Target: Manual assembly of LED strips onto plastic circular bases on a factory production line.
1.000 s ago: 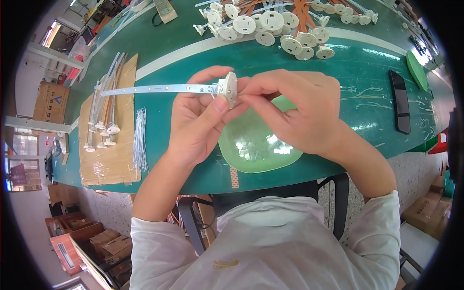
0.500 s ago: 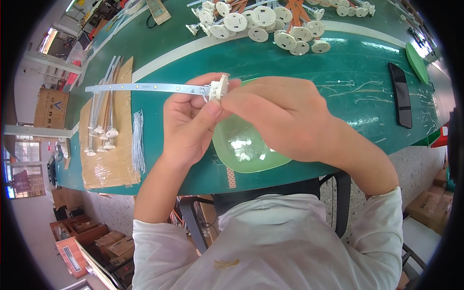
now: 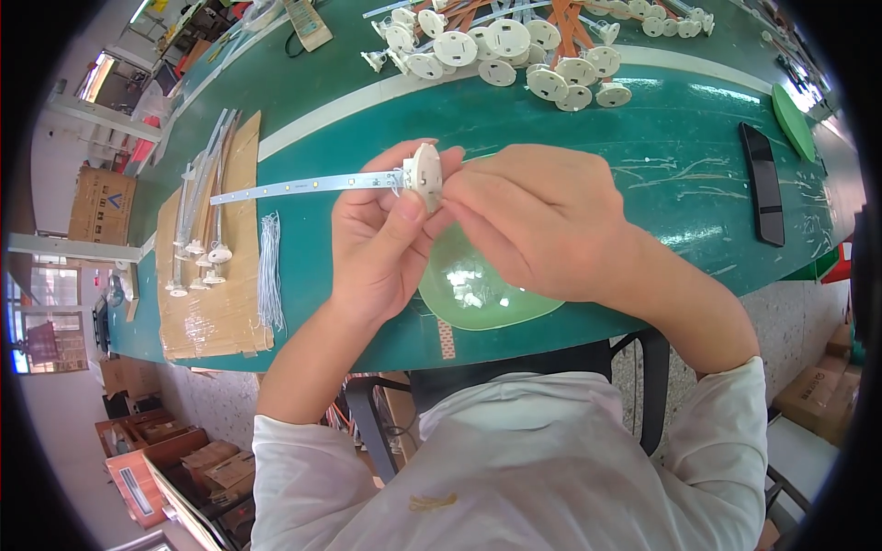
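My left hand holds an LED strip by its white round end cap, with thumb and fingers closed on the cap. From there the pale strip sticks out to the left, its tip free in the air. My right hand is closed in a pinch at the cap's right side, close to its slotted face. Whatever its fingertips hold, if anything, is hidden. Under both hands sits a light green plastic bowl with small white pieces in it, partly covered by my right hand.
At left, a cardboard sheet carries several capped strips, beside a bundle of white wires. Many more capped strips are heaped at the back. A black phone and a green dish lie at right.
My left hand has shifted slightly right and turned the cap so its face shows more. The strip's free tip has swung right and down. My right fingertips now sit a little away from the cap.
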`<state>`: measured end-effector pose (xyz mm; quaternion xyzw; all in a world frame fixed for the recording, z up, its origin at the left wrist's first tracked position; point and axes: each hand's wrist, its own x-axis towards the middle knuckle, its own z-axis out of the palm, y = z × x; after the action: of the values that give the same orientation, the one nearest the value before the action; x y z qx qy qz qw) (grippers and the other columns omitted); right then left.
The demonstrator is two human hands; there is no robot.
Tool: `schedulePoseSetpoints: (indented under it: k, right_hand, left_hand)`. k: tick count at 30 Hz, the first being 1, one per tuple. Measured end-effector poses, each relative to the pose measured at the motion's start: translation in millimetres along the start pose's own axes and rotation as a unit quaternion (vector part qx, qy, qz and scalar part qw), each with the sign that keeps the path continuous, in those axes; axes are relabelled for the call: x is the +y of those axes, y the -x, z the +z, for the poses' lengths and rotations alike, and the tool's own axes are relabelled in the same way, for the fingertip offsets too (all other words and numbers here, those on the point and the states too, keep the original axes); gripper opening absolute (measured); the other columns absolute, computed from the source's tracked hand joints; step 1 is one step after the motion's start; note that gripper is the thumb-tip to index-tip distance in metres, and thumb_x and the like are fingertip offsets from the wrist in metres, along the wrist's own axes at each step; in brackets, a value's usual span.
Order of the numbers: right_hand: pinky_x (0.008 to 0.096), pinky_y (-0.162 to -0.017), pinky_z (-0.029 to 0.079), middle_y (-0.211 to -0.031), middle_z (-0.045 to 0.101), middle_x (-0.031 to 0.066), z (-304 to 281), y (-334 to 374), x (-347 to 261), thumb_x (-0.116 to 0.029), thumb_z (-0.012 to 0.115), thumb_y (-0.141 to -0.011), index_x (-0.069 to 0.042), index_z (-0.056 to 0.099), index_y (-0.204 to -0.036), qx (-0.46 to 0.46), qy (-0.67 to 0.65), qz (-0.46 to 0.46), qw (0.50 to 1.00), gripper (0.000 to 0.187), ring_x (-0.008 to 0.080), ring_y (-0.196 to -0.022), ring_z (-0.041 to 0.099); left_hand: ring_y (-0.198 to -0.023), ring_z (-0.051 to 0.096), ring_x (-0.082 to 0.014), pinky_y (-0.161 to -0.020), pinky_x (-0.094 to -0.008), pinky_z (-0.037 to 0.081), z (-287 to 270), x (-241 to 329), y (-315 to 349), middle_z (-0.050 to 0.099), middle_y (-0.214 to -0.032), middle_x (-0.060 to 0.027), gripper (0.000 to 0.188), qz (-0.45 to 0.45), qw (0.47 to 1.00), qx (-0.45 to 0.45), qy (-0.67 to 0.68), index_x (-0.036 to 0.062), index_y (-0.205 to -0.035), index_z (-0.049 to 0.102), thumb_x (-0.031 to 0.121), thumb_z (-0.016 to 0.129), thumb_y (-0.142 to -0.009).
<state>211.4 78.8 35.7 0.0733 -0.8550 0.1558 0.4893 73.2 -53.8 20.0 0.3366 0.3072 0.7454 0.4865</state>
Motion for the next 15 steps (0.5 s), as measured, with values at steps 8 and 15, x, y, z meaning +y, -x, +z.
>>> schedulePoseSetpoints:
  k: [8,15]
  right_hand:
    - [0.0307,-0.051,0.051,-0.079,0.066,0.0099,5.9,2.1,1.0,0.002,0.072,-0.066,0.001,0.064,-0.088,0.047,0.015,-0.033,0.998,0.024,0.0237,-0.061,0.064]
    - [0.0296,-0.052,0.050,-0.080,0.065,0.0089,11.1,3.3,3.0,0.000,0.073,-0.063,0.001,0.063,-0.087,0.046,0.023,-0.038,0.998,0.026,0.0223,-0.060,0.063]
  left_hand:
    - [-0.130,0.051,-0.0303,-0.106,-0.0454,0.047,1.2,-4.4,0.4,0.055,-0.133,-0.0226,0.047,-0.001,1.000,0.000,0.002,-0.0047,-0.136,0.047,0.010,0.063,-0.095]
    - [-0.128,0.053,-0.0300,-0.104,-0.0456,0.049,5.1,-5.5,0.8,0.057,-0.131,-0.0223,0.042,0.010,0.999,0.020,-0.029,-0.0064,-0.133,0.050,0.009,0.061,-0.096]
